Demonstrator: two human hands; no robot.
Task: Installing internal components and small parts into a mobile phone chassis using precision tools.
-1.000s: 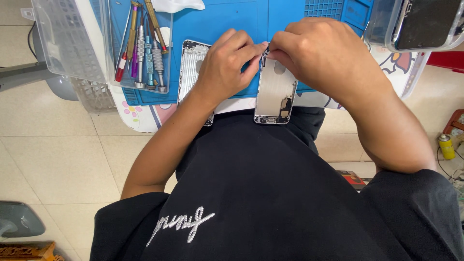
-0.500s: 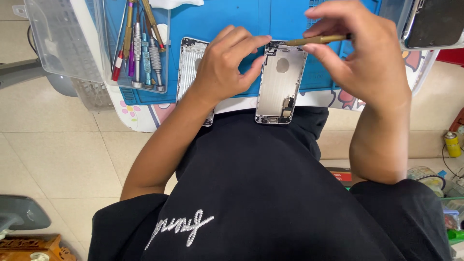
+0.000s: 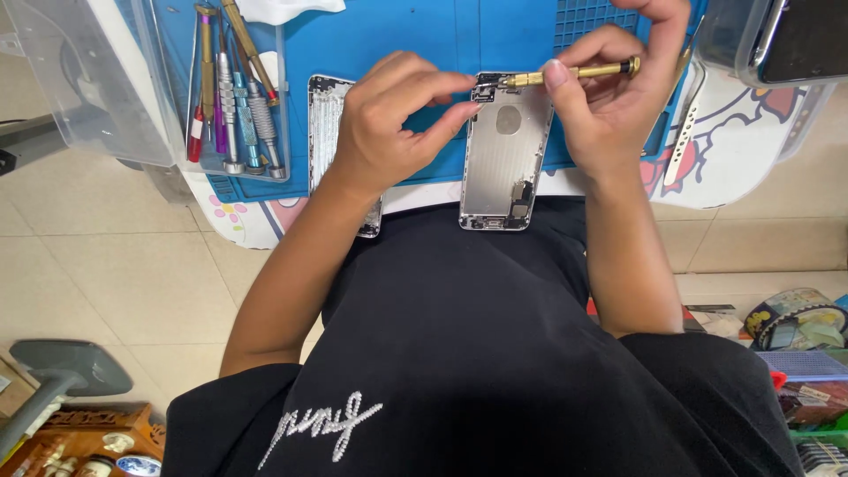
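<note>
The right hand (image 3: 609,97) pinches a brass screwdriver (image 3: 572,71) between thumb and fingers, its tip at the top corner of the silver phone housing (image 3: 503,155) on the blue mat (image 3: 424,40). The left hand (image 3: 384,124) curls its fingers (image 3: 442,84), touching that corner. A second housing (image 3: 329,115) lies beside a tray of screwdrivers (image 3: 231,88).

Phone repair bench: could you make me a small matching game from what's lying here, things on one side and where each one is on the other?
Things:
1. gold screwdriver
2. open silver phone shell
3. spare screwdrivers
4. second phone shell

Places:
A. in a clear tray at the mat's left
B. partly hidden under the left hand
C. held level in the right hand
D. between the hands, bottom end over the table edge

Pairs: 1-C, 2-D, 3-A, 4-B
</note>
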